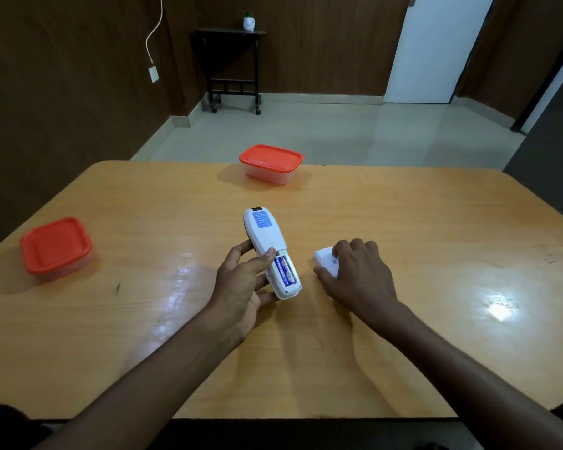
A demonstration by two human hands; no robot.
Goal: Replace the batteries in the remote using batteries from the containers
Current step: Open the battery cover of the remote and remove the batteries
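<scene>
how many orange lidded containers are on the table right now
2. One orange-lidded container sits near the table's left edge; the other is at the far edge, centre. Both lids are on.

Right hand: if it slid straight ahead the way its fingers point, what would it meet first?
The right hand already covers the white battery cover. Beyond that, the remote held by the left hand probably comes first, though depth is uncertain.
</scene>
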